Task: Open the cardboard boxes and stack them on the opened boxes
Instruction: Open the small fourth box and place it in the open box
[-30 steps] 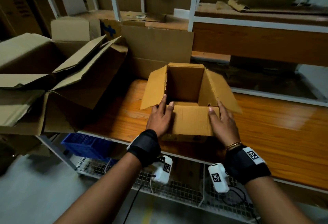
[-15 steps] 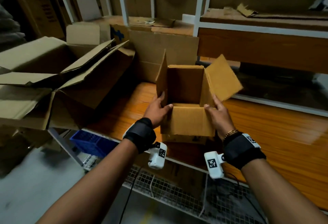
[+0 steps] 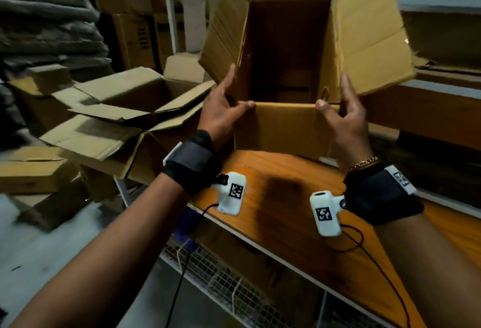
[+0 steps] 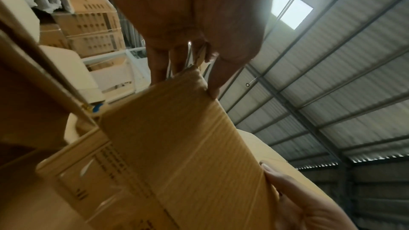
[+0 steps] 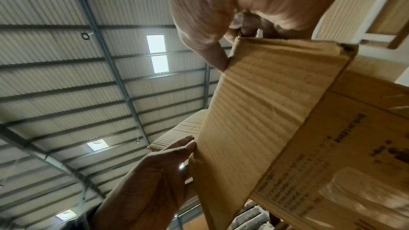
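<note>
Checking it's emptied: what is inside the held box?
The box interior looks dark and bare down to its bottom flaps; the near corners are hidden behind the front flap.

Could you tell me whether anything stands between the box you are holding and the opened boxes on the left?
Nothing visible does. The held box is gripped by the left hand and right hand; the gap toward the opened boxes looks free.

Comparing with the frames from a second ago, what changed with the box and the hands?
The small cardboard box has gone from resting on the wooden shelf to lifted clear of it. The left hand and right hand, earlier against its near side, now grip its near corners. The opened boxes on the left stayed put.
</note>
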`<state>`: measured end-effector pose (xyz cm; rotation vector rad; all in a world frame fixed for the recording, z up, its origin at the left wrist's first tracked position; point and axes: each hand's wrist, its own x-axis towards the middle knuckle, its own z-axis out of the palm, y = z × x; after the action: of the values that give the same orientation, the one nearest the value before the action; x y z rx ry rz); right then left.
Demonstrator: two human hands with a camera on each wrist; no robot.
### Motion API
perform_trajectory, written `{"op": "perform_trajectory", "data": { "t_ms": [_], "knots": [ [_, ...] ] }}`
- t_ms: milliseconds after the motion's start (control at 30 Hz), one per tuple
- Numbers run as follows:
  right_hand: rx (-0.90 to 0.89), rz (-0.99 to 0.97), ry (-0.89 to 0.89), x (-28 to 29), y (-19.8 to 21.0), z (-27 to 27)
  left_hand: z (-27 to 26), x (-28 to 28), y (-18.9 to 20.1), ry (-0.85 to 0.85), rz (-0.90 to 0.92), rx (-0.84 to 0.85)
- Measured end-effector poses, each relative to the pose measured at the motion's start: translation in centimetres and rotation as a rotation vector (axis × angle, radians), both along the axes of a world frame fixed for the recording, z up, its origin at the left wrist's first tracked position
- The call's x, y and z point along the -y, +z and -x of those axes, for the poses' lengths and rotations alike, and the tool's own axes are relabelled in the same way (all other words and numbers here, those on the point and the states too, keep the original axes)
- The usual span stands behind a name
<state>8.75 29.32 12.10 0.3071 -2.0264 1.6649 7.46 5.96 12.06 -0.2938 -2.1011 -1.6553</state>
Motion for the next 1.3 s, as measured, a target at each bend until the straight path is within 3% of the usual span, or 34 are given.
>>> {"op": "perform_trajectory", "data": {
  "t_ms": [233,700,900,1300],
  "knots": [
    [-0.14,0.018,0.095,9.0,4.1,1.9,-0.6,9.4,3.3,0.082,-0.006,-0.136],
    [-0.168,0.106,0.159,31.4,4.1,6.6,1.2,30.9,5.5,0.182,0.041,-0.162],
    [-0.148,0.071,0.18,36.0,3.5,10.5,4.8,35.5,5.2,0.188,0.047,-0.19],
    [0.021,0.065,0.231,40.5,0.8,19.6,13.7,40.4,3.7,0.222,0.023,-0.093]
  ]
}}
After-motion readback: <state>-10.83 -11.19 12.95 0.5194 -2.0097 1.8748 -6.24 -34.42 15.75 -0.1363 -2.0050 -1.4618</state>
